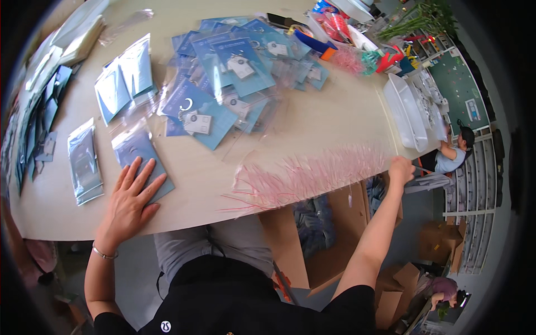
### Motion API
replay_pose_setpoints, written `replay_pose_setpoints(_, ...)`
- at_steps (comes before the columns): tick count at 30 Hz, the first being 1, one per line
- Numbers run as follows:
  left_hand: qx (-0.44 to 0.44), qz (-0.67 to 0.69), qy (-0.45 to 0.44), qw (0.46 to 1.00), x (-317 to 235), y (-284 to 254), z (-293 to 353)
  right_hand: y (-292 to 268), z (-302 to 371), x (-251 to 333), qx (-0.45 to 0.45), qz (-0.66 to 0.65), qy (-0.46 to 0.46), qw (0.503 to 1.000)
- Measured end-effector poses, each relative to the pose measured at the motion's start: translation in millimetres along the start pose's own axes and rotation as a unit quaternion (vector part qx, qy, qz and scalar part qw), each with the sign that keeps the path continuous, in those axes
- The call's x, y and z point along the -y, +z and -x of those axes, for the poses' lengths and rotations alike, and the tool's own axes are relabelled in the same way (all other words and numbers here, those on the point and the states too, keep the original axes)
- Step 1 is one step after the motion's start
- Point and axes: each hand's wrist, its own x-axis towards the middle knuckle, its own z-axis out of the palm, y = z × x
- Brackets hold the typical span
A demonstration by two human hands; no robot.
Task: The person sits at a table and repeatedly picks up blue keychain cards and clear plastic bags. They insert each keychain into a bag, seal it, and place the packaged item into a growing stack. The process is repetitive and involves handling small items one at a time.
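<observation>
My left hand (pixel 133 192) lies flat with fingers spread on a blue card in a clear bag (pixel 133 146), near the table's front edge. Left of it lies another bagged card (pixel 85 162), and two shiny ones (pixel 135 64) lie farther back. My right hand (pixel 401 169) is stretched out to the table's right edge with its fingers curled in; what they hold, if anything, is too small to make out. Beside it, a long row of thin pink strands (pixel 318 172) fringes the front edge. A pile of blue cards (pixel 243 70) carries small white tags with metal rings.
White plastic bins (pixel 403 111) stand at the table's right end. Pink and green bundles and tools (pixel 357 58) crowd the back right. More bagged cards (pixel 47 111) stack at far left. An open cardboard box (pixel 340 251) sits below the front edge. Two people work farther off at right.
</observation>
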Motion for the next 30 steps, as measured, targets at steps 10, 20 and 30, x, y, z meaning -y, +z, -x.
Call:
replay_pose_setpoints(10,0.047,0.024,0.111,0.992,-1,-2,13,-123,320,188,0.112,-0.46,-0.658,0.585)
replay_pose_setpoints(20,0.028,0.151,0.119,0.981,6,5,21,-119,343,206,0.11,-0.44,-0.69,0.564)
replay_pose_setpoints(30,-0.06,0.121,0.096,0.986,8,16,64,-114,353,204,0.09,-0.506,-0.644,0.567)
